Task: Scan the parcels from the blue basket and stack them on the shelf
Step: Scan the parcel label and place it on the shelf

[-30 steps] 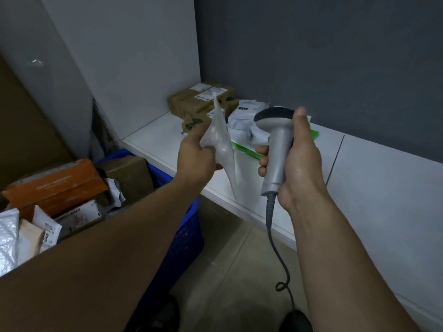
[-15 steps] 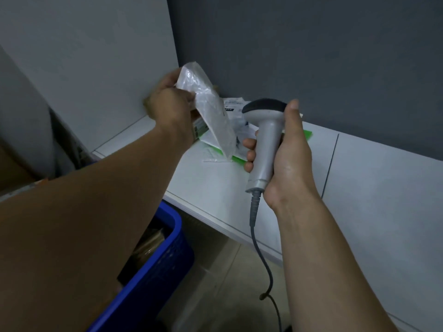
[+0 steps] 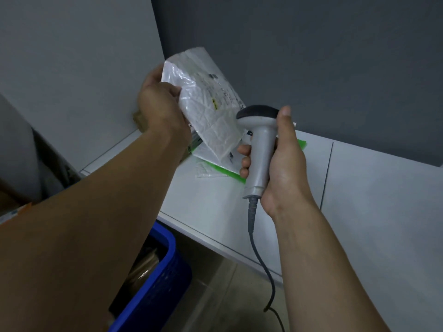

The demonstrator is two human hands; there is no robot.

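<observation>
While the left hand (image 3: 160, 109) gripped a crinkled clear bag (image 3: 208, 111) by its left edge, fingers curled round the plastic, the right hand (image 3: 286, 164) was wrapped round the handle of a grey scanner (image 3: 260, 152). The thumb stretched up beside the scanner's dark head. The bag was held up, tilted, above the back left part of the white shelf (image 3: 359, 195). Faint print and a small yellow mark showed on its face. Its lower right edge sat just beside the scanner's head; whether they touched could not be told. The scanner stood nearly upright, and its cable (image 3: 266, 267) hung down toward the floor. Under the bag, flat packets (image 3: 223, 172) lay on the shelf, one with a green edge. Below the shelf's front edge stood the blue basket (image 3: 158, 291), partly hidden by the left forearm, with something brown wrapped in plastic inside.
</observation>
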